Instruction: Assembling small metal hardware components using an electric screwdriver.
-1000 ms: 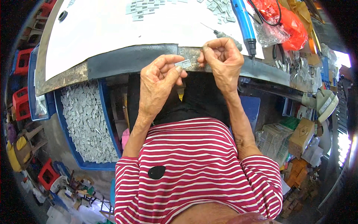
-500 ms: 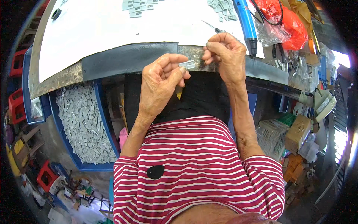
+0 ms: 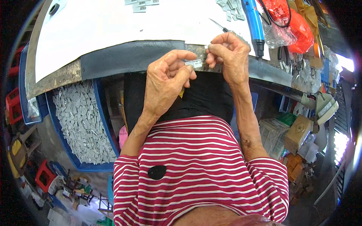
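My left hand is closed by the table's near edge. Between its thumb and fingers sits a small light grey rectangular plastic piece, its free end pointing right. My right hand is a little farther right, thumb and index finger pinched together. At its fingertips shows a tiny whitish bit, too small to name. The two hands are apart. Beyond them, a thin pointed tool with a dark handle lies on the white sheet, partly hidden by my right hand.
Grey pieces lie in groups at the sheet's far side. A blue electric screwdriver lies to the right, beside red plastic bags. A dark strip covers the table edge. Lower left, a blue bin holds many grey pieces.
My left hand has moved slightly right and tilted the grey piece so its recessed face shows more. My right hand stays nearly in place, and the whitish bit is now visible at its fingertips.
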`<action>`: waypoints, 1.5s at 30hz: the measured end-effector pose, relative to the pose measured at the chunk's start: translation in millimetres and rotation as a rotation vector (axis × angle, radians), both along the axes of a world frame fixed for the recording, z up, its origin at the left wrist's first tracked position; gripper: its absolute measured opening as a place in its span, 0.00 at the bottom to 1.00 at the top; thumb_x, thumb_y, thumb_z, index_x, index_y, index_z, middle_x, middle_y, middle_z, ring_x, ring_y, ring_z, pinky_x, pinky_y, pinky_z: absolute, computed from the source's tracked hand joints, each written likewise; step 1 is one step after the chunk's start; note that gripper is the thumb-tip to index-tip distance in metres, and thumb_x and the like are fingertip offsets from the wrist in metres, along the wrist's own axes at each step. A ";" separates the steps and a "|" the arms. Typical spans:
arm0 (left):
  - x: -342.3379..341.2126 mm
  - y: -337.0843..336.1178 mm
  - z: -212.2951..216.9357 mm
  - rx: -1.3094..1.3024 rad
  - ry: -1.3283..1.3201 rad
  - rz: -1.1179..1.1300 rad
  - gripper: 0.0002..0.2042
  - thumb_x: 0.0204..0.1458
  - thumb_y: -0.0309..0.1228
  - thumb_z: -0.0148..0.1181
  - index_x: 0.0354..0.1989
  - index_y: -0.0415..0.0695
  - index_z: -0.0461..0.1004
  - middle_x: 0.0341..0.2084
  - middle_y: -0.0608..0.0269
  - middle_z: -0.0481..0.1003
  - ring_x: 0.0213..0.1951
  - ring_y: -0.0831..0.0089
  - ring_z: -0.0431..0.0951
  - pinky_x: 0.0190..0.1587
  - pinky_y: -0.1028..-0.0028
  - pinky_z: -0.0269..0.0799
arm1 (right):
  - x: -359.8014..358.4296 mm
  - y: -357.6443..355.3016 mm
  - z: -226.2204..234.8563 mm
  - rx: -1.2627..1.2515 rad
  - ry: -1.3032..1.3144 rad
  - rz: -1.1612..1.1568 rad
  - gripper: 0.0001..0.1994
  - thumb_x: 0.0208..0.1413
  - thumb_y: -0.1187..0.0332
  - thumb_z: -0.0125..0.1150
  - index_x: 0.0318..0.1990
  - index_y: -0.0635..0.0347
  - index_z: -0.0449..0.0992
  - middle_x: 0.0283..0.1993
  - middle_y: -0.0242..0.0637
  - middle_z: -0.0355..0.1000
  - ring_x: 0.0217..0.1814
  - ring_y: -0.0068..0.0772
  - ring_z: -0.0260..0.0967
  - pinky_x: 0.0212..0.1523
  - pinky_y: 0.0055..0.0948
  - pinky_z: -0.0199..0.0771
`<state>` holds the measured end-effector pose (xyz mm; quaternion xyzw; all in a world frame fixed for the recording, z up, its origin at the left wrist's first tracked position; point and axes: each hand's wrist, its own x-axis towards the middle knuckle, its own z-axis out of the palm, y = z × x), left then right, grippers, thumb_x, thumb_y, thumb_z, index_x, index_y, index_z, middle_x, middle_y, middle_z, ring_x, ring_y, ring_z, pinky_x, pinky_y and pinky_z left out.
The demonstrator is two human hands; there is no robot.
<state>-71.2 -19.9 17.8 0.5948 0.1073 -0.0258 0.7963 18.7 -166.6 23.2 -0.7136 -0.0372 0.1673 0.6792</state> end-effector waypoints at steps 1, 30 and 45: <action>-0.1 0.0 0.0 -0.019 0.002 -0.001 0.10 0.48 0.20 0.50 0.39 0.37 0.71 0.19 0.66 0.73 0.20 0.86 0.69 0.23 0.87 0.65 | -1.4 0.0 -0.4 -0.026 -0.012 -0.001 0.04 0.45 0.80 0.53 0.29 0.70 0.67 0.20 0.40 0.69 0.17 0.24 0.68 0.15 0.18 0.70; -5.4 -15.2 -9.5 -0.282 0.019 -0.156 0.11 0.53 0.35 0.51 0.31 0.39 0.73 0.16 0.69 0.71 0.18 0.89 0.65 0.20 0.89 0.58 | -37.2 -25.1 -4.3 -0.181 -1.285 0.217 0.17 0.33 0.85 0.57 0.36 0.62 0.75 0.32 0.38 0.75 0.33 0.35 0.75 0.31 0.26 0.73; -13.1 -24.0 0.0 0.011 0.005 -0.031 0.08 0.51 0.32 0.52 0.26 0.41 0.71 0.14 0.73 0.66 0.17 0.88 0.60 0.19 0.86 0.51 | -62.1 -25.0 -11.0 -0.033 -0.587 0.063 0.15 0.46 0.81 0.58 0.44 0.65 0.69 0.35 0.39 0.74 0.35 0.25 0.72 0.35 0.20 0.73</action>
